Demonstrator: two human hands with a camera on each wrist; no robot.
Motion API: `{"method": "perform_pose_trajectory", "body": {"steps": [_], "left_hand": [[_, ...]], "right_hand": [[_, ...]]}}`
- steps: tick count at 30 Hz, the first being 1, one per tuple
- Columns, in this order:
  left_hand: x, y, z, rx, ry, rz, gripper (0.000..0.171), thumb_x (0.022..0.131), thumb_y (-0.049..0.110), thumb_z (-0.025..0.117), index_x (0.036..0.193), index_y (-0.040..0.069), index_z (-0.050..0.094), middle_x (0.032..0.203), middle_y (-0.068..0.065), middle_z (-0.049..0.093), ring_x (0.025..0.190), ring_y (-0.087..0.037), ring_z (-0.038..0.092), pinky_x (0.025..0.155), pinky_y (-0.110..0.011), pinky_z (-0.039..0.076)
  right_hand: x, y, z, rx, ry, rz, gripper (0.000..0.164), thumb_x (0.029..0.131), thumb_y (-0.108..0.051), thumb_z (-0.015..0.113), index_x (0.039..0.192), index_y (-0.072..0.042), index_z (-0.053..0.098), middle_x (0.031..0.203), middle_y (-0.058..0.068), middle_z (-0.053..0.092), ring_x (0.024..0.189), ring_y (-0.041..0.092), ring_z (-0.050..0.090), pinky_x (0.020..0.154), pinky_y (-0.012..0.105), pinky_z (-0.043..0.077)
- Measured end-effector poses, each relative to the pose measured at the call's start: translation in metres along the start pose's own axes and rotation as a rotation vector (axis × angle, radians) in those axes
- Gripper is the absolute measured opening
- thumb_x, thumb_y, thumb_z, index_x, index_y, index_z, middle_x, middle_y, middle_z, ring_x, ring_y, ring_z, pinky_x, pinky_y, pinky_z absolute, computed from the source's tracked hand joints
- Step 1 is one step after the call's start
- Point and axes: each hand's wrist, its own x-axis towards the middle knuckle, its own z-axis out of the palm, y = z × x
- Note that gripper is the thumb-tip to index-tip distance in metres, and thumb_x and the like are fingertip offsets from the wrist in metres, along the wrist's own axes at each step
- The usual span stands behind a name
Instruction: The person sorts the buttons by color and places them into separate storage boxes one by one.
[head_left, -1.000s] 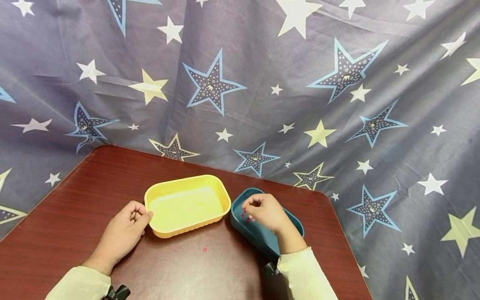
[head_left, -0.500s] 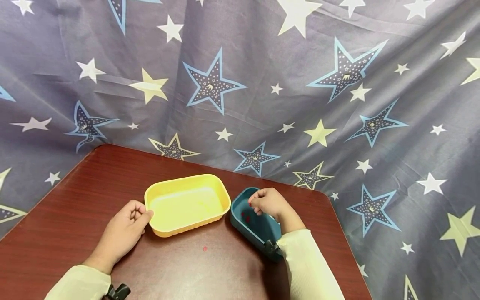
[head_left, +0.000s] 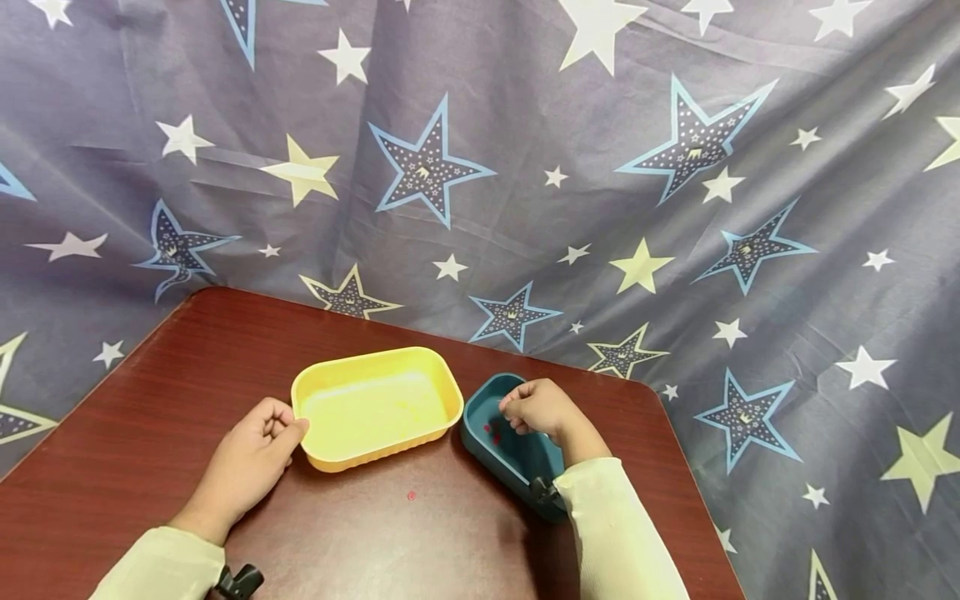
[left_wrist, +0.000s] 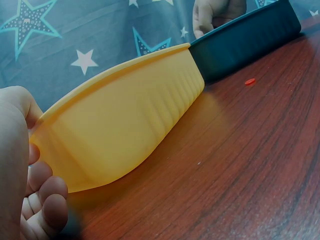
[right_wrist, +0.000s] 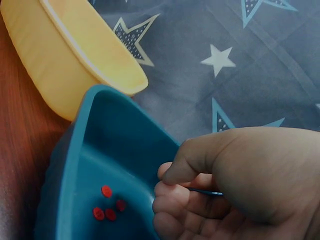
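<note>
My left hand [head_left: 251, 458] pinches the rim of a yellow tray [head_left: 378, 452] at its left end; the left wrist view shows the thumb over the rim and the fingers against the outer wall. A dark teal tray [head_left: 491, 457] stands to its right, the corners close together. Over the teal tray is my right hand [head_left: 543, 410], its fingers curled and the thumb meeting the forefinger. No object shows between those fingertips in the right wrist view. Several small red buttons [right_wrist: 106, 191] lie on the teal tray's floor. One more red button [head_left: 411, 495] lies on the table.
The dark red wooden table [head_left: 225, 358] carries both trays. A grey curtain [head_left: 517, 225] with stars hangs behind its far and right edges. A black wrist mount [head_left: 238, 581] sits at the left sleeve, and another [head_left: 545, 492] at the right one.
My right hand has moved slightly right and up within the teal tray. Red specks at its fingertips earlier no longer show clearly. The left hand keeps its hold on the yellow tray.
</note>
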Motion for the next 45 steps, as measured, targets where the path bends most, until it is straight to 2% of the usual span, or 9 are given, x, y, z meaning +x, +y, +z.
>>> {"method": "perform_pose_trajectory", "body": {"steps": [6, 11, 16, 21, 25, 29, 34, 39, 45], "left_hand": [[0.0, -0.001, 0.0, -0.001, 0.003, 0.0, 0.031, 0.098, 0.051, 0.06, 0.1, 0.021, 0.053, 0.074, -0.005, 0.058, 0.06, -0.018, 0.058, 0.053, -0.03, 0.045], [0.0, -0.001, -0.001, -0.001, 0.004, -0.002, 0.031, 0.098, 0.051, 0.06, 0.1, 0.021, 0.053, 0.073, -0.005, 0.058, 0.06, -0.018, 0.059, 0.053, -0.03, 0.045], [0.0, -0.001, -0.002, 0.003, 0.002, -0.008, 0.033, 0.098, 0.053, 0.059, 0.1, 0.021, 0.053, 0.073, -0.005, 0.058, 0.059, -0.018, 0.058, 0.052, -0.03, 0.045], [0.0, -0.001, -0.002, 0.005, -0.001, -0.011, 0.034, 0.098, 0.055, 0.058, 0.1, 0.021, 0.053, 0.073, -0.005, 0.058, 0.059, -0.018, 0.058, 0.052, -0.03, 0.045], [0.0, 0.0, -0.002, 0.001, -0.003, -0.014, 0.035, 0.098, 0.055, 0.058, 0.1, 0.021, 0.053, 0.073, -0.005, 0.058, 0.059, -0.019, 0.058, 0.052, -0.03, 0.045], [0.001, -0.001, -0.001, 0.004, -0.003, -0.013, 0.034, 0.098, 0.055, 0.058, 0.1, 0.021, 0.053, 0.073, -0.005, 0.058, 0.059, -0.018, 0.058, 0.052, -0.03, 0.045], [0.002, -0.001, 0.0, 0.002, -0.003, -0.011, 0.034, 0.098, 0.054, 0.059, 0.1, 0.021, 0.053, 0.073, -0.005, 0.059, 0.06, -0.018, 0.059, 0.053, -0.03, 0.046], [0.002, -0.001, 0.0, 0.006, 0.001, -0.008, 0.032, 0.098, 0.053, 0.059, 0.1, 0.021, 0.053, 0.073, -0.004, 0.059, 0.06, -0.018, 0.059, 0.053, -0.03, 0.046], [0.002, -0.001, 0.0, 0.009, 0.002, -0.005, 0.03, 0.098, 0.051, 0.06, 0.099, 0.021, 0.053, 0.073, -0.004, 0.059, 0.06, -0.018, 0.059, 0.053, -0.03, 0.046]], "right_hand": [[-0.009, -0.011, -0.002, 0.008, -0.003, -0.04, 0.012, 0.091, -0.009, 0.069, 0.097, 0.002, 0.072, 0.075, 0.013, 0.066, 0.069, 0.023, 0.066, 0.067, 0.037, 0.058], [-0.024, -0.031, 0.005, -0.017, -0.026, -0.09, 0.009, 0.089, -0.01, 0.073, 0.093, -0.002, 0.073, 0.078, 0.017, 0.068, 0.067, 0.03, 0.068, 0.065, 0.041, 0.059], [-0.04, -0.055, 0.024, -0.108, -0.092, -0.182, 0.008, 0.089, -0.012, 0.074, 0.088, -0.004, 0.074, 0.074, 0.014, 0.069, 0.067, 0.034, 0.069, 0.062, 0.042, 0.058], [-0.052, -0.066, 0.051, -0.211, -0.127, -0.254, 0.006, 0.086, -0.015, 0.076, 0.08, -0.014, 0.074, 0.064, 0.004, 0.067, 0.059, 0.024, 0.067, 0.056, 0.037, 0.057], [-0.059, -0.068, 0.075, -0.252, -0.157, -0.284, 0.005, 0.081, -0.011, 0.075, 0.079, -0.015, 0.074, 0.06, -0.001, 0.065, 0.054, 0.019, 0.065, 0.052, 0.033, 0.056], [-0.063, -0.063, 0.098, -0.29, -0.189, -0.275, 0.009, 0.079, -0.011, 0.076, 0.076, -0.017, 0.071, 0.057, -0.005, 0.063, 0.05, 0.014, 0.063, 0.051, 0.031, 0.053], [-0.058, -0.048, 0.12, -0.353, -0.187, -0.263, 0.013, 0.078, -0.014, 0.081, 0.077, -0.02, 0.07, 0.061, -0.009, 0.064, 0.051, 0.01, 0.06, 0.05, 0.028, 0.051], [-0.051, -0.037, 0.133, -0.454, -0.161, -0.297, 0.018, 0.074, -0.022, 0.087, 0.079, -0.024, 0.07, 0.066, -0.015, 0.064, 0.06, 0.002, 0.057, 0.057, 0.024, 0.047], [-0.048, -0.033, 0.139, -0.511, -0.155, -0.33, 0.02, 0.073, -0.022, 0.087, 0.078, -0.026, 0.068, 0.064, -0.018, 0.06, 0.062, -0.001, 0.055, 0.06, 0.021, 0.045]]}}
